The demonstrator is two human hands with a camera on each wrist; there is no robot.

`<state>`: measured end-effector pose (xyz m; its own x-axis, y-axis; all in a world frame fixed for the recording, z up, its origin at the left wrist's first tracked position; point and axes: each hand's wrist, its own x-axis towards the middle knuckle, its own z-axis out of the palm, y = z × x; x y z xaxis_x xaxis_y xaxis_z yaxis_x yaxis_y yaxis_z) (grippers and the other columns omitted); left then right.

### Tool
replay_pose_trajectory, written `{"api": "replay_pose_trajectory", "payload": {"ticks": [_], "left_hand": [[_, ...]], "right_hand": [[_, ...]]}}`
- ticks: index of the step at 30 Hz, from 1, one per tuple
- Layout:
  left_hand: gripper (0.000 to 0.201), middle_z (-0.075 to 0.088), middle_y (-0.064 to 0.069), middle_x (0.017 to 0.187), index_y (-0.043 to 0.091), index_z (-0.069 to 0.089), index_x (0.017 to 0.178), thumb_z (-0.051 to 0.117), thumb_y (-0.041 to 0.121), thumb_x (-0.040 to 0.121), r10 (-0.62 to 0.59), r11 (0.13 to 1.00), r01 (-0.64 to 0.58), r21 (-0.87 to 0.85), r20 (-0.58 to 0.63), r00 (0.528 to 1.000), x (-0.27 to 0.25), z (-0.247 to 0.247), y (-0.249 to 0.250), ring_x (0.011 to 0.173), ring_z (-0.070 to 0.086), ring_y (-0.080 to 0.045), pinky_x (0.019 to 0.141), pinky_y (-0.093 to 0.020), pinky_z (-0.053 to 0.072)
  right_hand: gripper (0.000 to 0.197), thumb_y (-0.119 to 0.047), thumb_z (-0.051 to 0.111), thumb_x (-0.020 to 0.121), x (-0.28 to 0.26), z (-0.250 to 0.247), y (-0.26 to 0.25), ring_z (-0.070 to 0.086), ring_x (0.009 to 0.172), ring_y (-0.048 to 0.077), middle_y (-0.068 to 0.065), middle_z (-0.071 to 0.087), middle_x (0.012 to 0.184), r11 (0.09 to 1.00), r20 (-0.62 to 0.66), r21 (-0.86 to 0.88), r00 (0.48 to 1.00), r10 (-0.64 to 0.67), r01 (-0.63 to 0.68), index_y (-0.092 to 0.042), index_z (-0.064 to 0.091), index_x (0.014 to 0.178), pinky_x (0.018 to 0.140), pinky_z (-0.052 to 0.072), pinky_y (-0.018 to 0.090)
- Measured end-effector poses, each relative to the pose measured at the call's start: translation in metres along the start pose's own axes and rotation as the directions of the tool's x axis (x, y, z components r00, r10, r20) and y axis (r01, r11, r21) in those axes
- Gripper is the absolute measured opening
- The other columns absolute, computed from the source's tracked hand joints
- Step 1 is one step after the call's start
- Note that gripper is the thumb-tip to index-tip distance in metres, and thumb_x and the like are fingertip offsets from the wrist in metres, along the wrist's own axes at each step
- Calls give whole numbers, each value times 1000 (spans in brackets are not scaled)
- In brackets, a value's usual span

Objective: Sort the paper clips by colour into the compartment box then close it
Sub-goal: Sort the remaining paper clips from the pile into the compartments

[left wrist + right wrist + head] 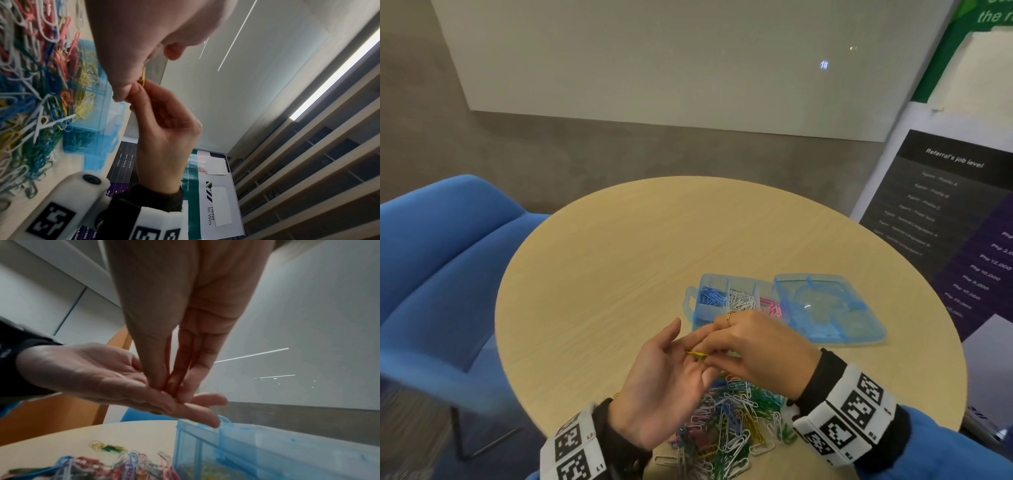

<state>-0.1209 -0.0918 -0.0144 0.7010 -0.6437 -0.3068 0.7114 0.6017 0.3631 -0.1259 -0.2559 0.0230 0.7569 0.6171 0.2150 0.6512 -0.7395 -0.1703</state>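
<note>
Yellow clip (697,355) sits on our flat, relaxed left hand (664,383); right hand (753,346) pinches it. We'd keep that pinch tight and drop it in the yellow compartment of the box (697,310) just beyond the fingers, away from the loose pile (732,425) under our wrists.

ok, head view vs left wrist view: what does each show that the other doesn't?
Head only: the box's far compartments with blue, white and pink clips, the lid lying open flat, a blue chair.

Left wrist only: yellow clips already sorted into a near compartment, ceiling light strip.

Both: right hand pinching a yellow clip over the open left hand, the unsorted pile, the compartment box.
</note>
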Motion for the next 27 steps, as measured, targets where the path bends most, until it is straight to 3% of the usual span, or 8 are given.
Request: {"api": "replay_pose_trajectory", "payload": {"ticks": [4, 7, 10, 13, 17, 20, 24, 27], "left_hand": [[60, 44, -31, 143, -17, 48, 131, 39, 30, 95, 5, 1000, -5, -8, 19, 1000, -1, 0, 0, 141, 38, -32, 122, -40, 20], [60, 43, -31, 144, -17, 47, 133, 40, 29, 96, 16, 999, -16, -31, 13, 1000, 0, 1, -1, 139, 41, -33, 120, -41, 26], [55, 56, -30, 132, -16, 58, 121, 44, 27, 91, 37, 999, -37, -34, 3, 999, -2, 3, 3, 124, 57, -34, 100, -46, 47], [52, 61, -27, 127, -14, 59, 122, 43, 26, 93, 40, 999, -40, -12, -42, 998, -3, 5, 9, 117, 61, -35, 87, -50, 50], [51, 63, -24, 127, -8, 50, 132, 34, 28, 100, 45, 999, -44, 13, -103, 994, -4, 3, 15, 118, 60, -34, 89, -49, 50], [51, 65, -21, 125, -5, 50, 133, 35, 32, 101, 84, 996, -79, 38, -145, 986, -5, 2, 18, 121, 60, -33, 102, -43, 47], [59, 61, -20, 130, -4, 47, 136, 37, 41, 100, 73, 997, -70, 34, -123, 990, -9, 7, 15, 125, 55, -30, 115, -40, 31], [70, 54, -20, 122, -8, 42, 141, 45, 44, 95, 23, 999, -24, -35, -39, 999, -10, 12, 8, 112, 49, -24, 108, -33, 31]], "right_hand": [[12, -20, 52, 87, 0, -1, -2, 55, 55, 17, 0, 60, 66, 998, -61, 30, 996, -59, 61, -30, 54, 94, 47, 45, 27], [19, -24, 50, 90, 0, 2, 2, 52, 61, 12, -2, 58, 71, 999, -45, 52, 999, -10, 12, -25, 67, 100, 54, 43, 28], [17, -23, 58, 90, 0, 0, 7, 48, 66, 1, -9, 58, 75, 981, -98, 186, 992, 79, -60, -14, 72, 92, 63, 38, 15], [9, -21, 65, 88, 0, -7, 11, 54, 66, 0, -12, 63, 72, 953, -199, 262, 958, 207, -151, -15, 71, 84, 63, 38, 8], [11, -17, 66, 88, -1, -16, 26, 52, 61, 0, -9, 61, 67, 932, -320, 216, 880, 350, -292, -16, 68, 77, 60, 35, 9], [12, -26, 65, 91, -4, -17, 32, 50, 61, -5, -12, 62, 77, 915, -142, 132, 906, 399, -382, -17, 73, 92, 62, 34, 9], [23, -36, 70, 86, -4, -11, 16, 55, 68, -3, -18, 60, 82, 944, -159, 270, 958, 239, -190, -23, 73, 105, 67, 44, 14], [20, -31, 70, 85, -1, 0, 1, 53, 70, -1, -11, 62, 82, 954, -104, 292, 989, 105, -70, -25, 74, 104, 68, 44, 15]]}}
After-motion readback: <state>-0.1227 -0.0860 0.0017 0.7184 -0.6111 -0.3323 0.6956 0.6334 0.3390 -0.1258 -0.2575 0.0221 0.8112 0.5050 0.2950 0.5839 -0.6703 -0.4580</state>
